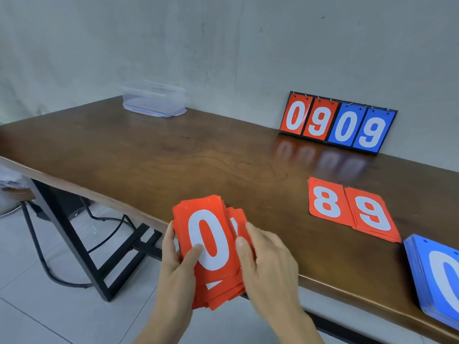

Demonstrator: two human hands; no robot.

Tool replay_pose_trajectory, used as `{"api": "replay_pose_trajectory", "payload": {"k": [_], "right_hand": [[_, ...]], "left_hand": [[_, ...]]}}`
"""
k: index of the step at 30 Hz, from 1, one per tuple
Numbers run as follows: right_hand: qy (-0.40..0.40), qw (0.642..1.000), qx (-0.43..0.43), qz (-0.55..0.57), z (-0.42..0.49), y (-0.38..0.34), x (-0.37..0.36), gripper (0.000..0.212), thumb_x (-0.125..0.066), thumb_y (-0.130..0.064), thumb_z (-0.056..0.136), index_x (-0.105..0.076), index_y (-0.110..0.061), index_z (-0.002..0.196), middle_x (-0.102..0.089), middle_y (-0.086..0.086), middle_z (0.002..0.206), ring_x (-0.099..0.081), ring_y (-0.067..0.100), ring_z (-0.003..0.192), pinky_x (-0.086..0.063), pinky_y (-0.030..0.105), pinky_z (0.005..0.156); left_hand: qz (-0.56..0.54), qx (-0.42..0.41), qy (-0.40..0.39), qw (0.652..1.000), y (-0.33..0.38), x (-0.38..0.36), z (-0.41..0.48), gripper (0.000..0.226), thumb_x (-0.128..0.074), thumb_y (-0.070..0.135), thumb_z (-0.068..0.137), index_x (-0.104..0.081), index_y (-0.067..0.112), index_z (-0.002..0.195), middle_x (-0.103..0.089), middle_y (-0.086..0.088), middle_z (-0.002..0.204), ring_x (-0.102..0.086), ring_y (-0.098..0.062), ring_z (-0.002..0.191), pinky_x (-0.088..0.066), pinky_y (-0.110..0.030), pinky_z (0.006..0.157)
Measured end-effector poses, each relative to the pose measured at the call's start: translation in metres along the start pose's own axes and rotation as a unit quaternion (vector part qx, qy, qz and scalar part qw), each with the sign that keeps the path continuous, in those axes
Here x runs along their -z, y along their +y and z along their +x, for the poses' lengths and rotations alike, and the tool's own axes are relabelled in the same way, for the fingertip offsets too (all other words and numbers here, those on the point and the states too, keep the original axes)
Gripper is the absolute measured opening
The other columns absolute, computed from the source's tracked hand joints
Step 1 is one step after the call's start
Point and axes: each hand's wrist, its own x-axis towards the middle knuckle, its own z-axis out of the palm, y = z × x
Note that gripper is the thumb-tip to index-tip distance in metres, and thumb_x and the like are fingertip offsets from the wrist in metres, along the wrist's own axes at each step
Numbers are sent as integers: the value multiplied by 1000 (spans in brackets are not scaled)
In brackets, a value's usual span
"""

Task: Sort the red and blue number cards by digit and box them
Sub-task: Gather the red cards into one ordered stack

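Observation:
A thick stack of red number cards (211, 247) with a white 0 on top is held over the table's front edge. My left hand (177, 269) grips its left side, thumb on the top card. My right hand (267, 261) grips the right side, where the cards fan out. On the table lie a red 8 pile (325, 201) and a red 9 pile (372, 214), touching side by side. A blue stack (437, 276) topped by a 0 sits at the right edge of view. A clear plastic box (155, 99) stands at the back left.
A flip scoreboard (337, 121) reading 0 9 0 9 leans against the wall at the back right. The brown wooden table (173, 155) has black metal legs (74, 244). Cables and a stool base lie on the tiled floor at the left.

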Motion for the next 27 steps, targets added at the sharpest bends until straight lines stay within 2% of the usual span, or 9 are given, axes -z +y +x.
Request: {"api": "replay_pose_trajectory", "payload": {"k": [2,4,7,10,12,16,22,27], "right_hand": [[5,1000,27,-14,-8,-15,-5,53,-30,-48,98,-69,-15,111,-72,-7,97,-68,13,92,-56,28,71],[-22,999,45,-9,-9,-22,-2,53,-30,-50,97,-68,-17,112,-72,-9,97,-66,11,94,-55,27,73],[-95,995,-12,31,11,-4,10,70,-15,-64,88,-56,-28,132,-65,-8,116,-57,12,110,-47,30,89],[-62,996,-48,-30,53,47,26,54,-32,-54,95,-49,-26,139,-57,-4,133,-47,14,125,-40,32,98],[-62,990,-95,-88,86,81,39,51,-40,-46,98,-43,-22,143,-50,0,141,-41,18,132,-38,37,103],[-86,968,-157,-173,137,137,48,57,-39,-48,98,-38,-15,145,-43,6,147,-38,25,135,-33,40,109],[-161,945,-172,-225,166,176,30,59,-27,-50,99,-44,-9,138,-47,14,141,-43,30,130,-28,45,113],[-191,941,-167,-222,156,161,19,54,-25,-46,100,-49,-7,128,-48,16,133,-41,33,125,-29,41,108]], "left_hand": [[-8,6,6,1000,0,2,-2,54,-52,5,94,-48,46,128,-71,11,108,-70,-15,94,-54,-37,77],[-15,9,5,1000,1,2,-4,53,-53,5,94,-48,45,127,-72,12,105,-71,-14,91,-54,-36,73],[-28,17,2,999,4,2,-4,50,-55,7,94,-50,45,126,-73,8,102,-72,-18,89,-55,-37,70],[-31,27,5,999,6,0,-1,47,-59,13,92,-50,39,130,-73,5,100,-73,-20,84,-56,-35,63],[-28,27,4,999,7,-1,0,43,-60,13,92,-53,33,129,-73,2,101,-73,-20,82,-56,-32,59],[-25,22,4,999,9,-3,4,27,-57,10,92,-64,27,112,-75,3,92,-73,-14,73,-54,-24,52],[-19,7,28,999,10,-7,11,32,-59,9,92,-61,22,121,-74,4,89,-70,-17,78,-50,-31,61],[-23,11,34,999,9,-5,16,28,-59,10,92,-62,24,116,-73,0,96,-71,-16,73,-52,-28,55]]}}
